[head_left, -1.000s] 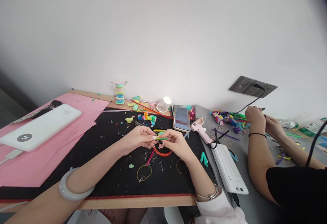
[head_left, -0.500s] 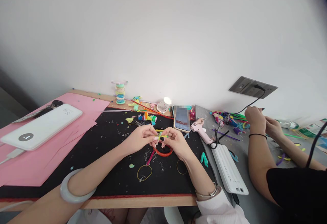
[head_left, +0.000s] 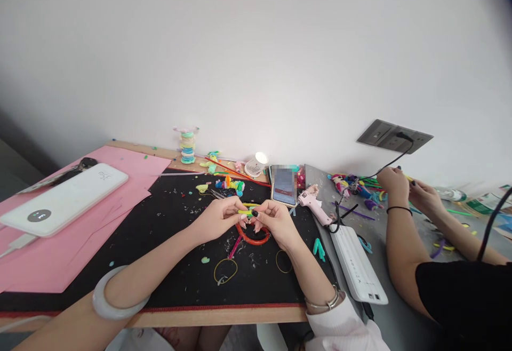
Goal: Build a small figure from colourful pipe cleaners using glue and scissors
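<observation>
My left hand and my right hand meet over the black mat. Both are closed, pinching a short yellow-green pipe cleaner between thumbs and fingertips; the fingers hide part of it. Just below the fingertips lies a red ring, partly covered by the hands. A magenta pipe cleaner piece extends from near the ring toward a thin yellowish loop. Another thin loop rests by my right wrist. Behind my left hand, a metal tool is partly hidden.
A phone, a pink glue gun and a white power strip stand to the right. Pink paper with a white power bank lies left. A co-worker's hands hold something yellow at far right.
My hands keep their pinch on the yellow-green pipe cleaner; my fingertips have shifted slightly. The co-worker's hands have moved apart a little, exposing a yellow piece between them.
</observation>
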Available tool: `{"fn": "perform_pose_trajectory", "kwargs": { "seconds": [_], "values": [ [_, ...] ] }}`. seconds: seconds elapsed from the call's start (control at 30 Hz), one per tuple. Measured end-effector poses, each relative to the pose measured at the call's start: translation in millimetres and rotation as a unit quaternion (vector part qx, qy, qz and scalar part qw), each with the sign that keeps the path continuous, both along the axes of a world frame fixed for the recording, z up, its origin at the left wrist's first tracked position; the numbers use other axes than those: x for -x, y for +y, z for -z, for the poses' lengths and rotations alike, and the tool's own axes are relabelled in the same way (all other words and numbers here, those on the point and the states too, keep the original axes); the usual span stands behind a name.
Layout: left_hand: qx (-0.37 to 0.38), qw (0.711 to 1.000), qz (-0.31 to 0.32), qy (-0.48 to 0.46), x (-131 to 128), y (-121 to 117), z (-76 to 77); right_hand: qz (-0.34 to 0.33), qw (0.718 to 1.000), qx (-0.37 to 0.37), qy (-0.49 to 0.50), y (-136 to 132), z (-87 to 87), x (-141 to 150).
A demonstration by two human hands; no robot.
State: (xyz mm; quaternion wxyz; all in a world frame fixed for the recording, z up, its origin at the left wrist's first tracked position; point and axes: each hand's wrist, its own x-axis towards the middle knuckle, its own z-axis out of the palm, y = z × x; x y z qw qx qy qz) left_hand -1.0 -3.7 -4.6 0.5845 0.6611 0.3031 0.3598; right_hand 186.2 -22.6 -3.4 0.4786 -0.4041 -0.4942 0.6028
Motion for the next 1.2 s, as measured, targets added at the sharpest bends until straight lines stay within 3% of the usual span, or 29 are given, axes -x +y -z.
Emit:
{"fn": "perform_pose_trajectory", "kwargs": {
  "seconds": [0.43, 0.8, 1.2],
  "values": [
    [0.076, 0.996, 0.008, -0.049, 0.1, 2.2, -7.8, -0.021, 1.000, -0.017, -0.004, -3.2, -4.4, 3.0],
    [0.081, 0.993, 0.038, -0.076, -1.7, 2.3, 0.7, -0.030, 0.999, -0.004, 0.023, -2.8, -1.5, 1.0],
    [0.187, 0.976, 0.016, -0.109, 2.2, 2.5, -3.1, -0.045, 0.998, -0.036, -0.004, -5.4, -4.7, 3.9]
  ]
}}
